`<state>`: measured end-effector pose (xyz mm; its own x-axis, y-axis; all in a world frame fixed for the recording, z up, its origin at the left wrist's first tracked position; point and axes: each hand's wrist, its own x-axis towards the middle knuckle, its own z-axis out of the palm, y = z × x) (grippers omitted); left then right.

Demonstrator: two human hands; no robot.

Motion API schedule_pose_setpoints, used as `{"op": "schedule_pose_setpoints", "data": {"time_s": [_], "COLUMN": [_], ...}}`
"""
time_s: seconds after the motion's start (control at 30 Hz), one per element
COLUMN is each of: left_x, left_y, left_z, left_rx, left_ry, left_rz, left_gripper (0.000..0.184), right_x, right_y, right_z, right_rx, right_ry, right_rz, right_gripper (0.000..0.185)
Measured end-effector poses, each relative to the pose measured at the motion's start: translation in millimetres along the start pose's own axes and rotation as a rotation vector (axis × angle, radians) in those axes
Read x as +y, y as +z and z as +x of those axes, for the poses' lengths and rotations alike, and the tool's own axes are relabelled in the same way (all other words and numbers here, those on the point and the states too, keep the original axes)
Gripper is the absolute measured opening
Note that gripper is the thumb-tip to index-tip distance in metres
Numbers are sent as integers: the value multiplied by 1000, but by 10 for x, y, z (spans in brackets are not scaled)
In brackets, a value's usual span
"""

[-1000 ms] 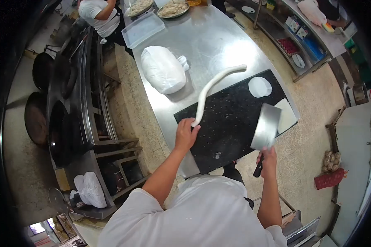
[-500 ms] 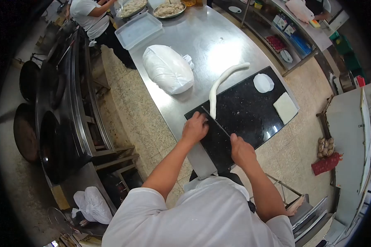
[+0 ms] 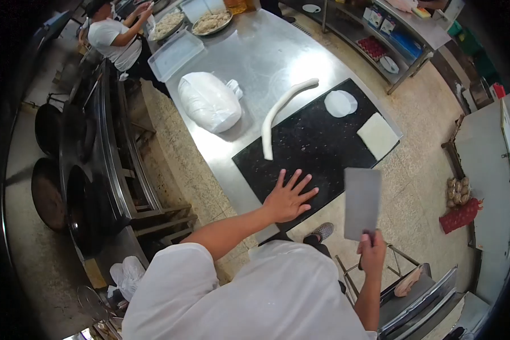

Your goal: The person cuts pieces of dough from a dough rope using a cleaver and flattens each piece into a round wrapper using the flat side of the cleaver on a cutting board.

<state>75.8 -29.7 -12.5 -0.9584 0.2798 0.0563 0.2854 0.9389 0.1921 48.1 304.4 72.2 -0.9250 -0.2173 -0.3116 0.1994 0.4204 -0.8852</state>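
Note:
My left hand [image 3: 290, 198] has its fingers spread, palm down over the near part of the black board [image 3: 317, 136]. What lies under the palm is hidden. My right hand [image 3: 372, 250] grips the handle of a cleaver [image 3: 362, 203], its broad flat blade raised off to the right of the board. A long white dough rope [image 3: 276, 113] curves from the board's left part onto the steel table, its cut-looking end just beyond my left fingertips. On the board's far right sit a round white disc [image 3: 341, 103] and a white square sheet or cloth [image 3: 378, 136].
A stuffed white plastic bag [image 3: 209, 102] rests on the steel table [image 3: 255, 51], with a translucent tray [image 3: 177, 55] and a bowl of pale food [image 3: 212, 22] behind. Woks [image 3: 51, 192] line the left side. Another person [image 3: 119, 39] stands at the far left.
My right hand has lifted the cleaver from the board and swung it right, blade upright. My left hand has left the blade's tip and opened flat over the board.

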Motion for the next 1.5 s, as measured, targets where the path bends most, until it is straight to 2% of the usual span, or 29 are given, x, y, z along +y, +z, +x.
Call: {"op": "schedule_pose_setpoints", "data": {"time_s": [0.03, 0.07, 0.13, 0.2, 0.27, 0.3, 0.37, 0.4, 0.47, 0.53, 0.57, 0.6, 0.67, 0.7, 0.77, 0.8, 0.83, 0.87, 0.93, 1.0, 1.03, 1.07, 1.13, 1.2, 1.23, 1.3, 1.4, 1.5], "left_x": [53, 109, 132, 147, 193, 204, 180, 171, 102, 137, 83, 56, 1, -20, -124, -154, -225, -293, -387, -336, -314, -266, -130, -152, -82, -161, -415, -456], "left_y": [29, 57, -33, -71, -31, 4, 38, 59, 52, -226, -198, -170, -73, 59, 1, -31, -10, 20, 43, 20, -3, -33, -104, 53, 138, 69, 71, 94], "left_z": [156, 235, 488, 641, 643, 670, 739, 745, 745, 738, 678, 565, 374, 379, 646, 708, 815, 959, 1193, 1190, 1198, 1076, 659, 759, 716, 908, 1371, 1415], "left_rx": [-58, -74, -115, -122, -135, -111, -73, -69, -91, -87, -14, -25, -251, -190, -212, -225, -156, -155, -22, -46, -62, -55, -352, -308, -274, -265, -170, -98], "left_ry": [-64, -67, -8, -9, -7, -71, -159, -155, -154, -144, 16, 13, 275, 293, 322, 336, 342, 363, 318, 352, 369, 358, 635, 662, 687, 639, 583, 581], "left_rz": [-132, -137, -75, -76, -69, -97, -106, -111, -232, -230, -164, -170, -131, -182, -140, -84, -97, -99, -90, -120, -151, -156, -177, -198, -230, -204, -122, -128], "left_gripper": [67, 67, 68, 67, 67, 66, 66, 66, 68, 72, 73, 73, 72, 71, 72, 72, 72, 72, 72, 72, 72, 72, 71, 71, 70, 70, 71, 72], "right_x": [-13, -17, -238, -75, 165, 161, 68, 70, 137, 165, 164, 176, 464, 519, 588, 478, 280, 311, 215, 28, 104, 169, 360, 699, 579, 87, -107, -99], "right_y": [-134, -226, -124, -11, 149, 181, 174, 169, 230, 344, 460, 572, 891, 941, 1025, 1003, 931, 935, 915, 856, 887, 864, 928, 1161, 1121, 978, 844, 824], "right_z": [153, 341, 926, 1654, 2208, 2184, 2192, 2085, 1680, 1156, 894, 625, 346, 413, 522, 664, 828, 1005, 1204, 1168, 990, 781, 303, 28, 86, 519, 1092, 1172], "right_rx": [63, 117, 171, 169, 82, 87, 63, 70, -14, -217, -347, -477, -551, -545, -536, -559, -571, -579, -573, -508, -473, -511, -565, -265, -273, -390, -432, -481], "right_ry": [-84, -158, -265, -293, 153, 159, 365, 363, 252, 270, 242, 226, -82, -62, 20, 145, 79, 138, 187, 216, 166, 138, 119, -142, -107, 310, 210, 240], "right_rz": [-22, -48, 290, 268, 404, 417, 487, 483, 124, -156, -165, -173, -279, -277, -297, -315, -341, -327, -306, -421, -293, -356, -421, -469, -469, -506, -502, -581], "right_gripper": [20, 26, 30, 30, 28, 28, 27, 27, 29, 33, 34, 36, 39, 39, 45, 48, 50, 51, 51, 51, 53, 55, 57, 60, 60, 62, 67, 71]}}
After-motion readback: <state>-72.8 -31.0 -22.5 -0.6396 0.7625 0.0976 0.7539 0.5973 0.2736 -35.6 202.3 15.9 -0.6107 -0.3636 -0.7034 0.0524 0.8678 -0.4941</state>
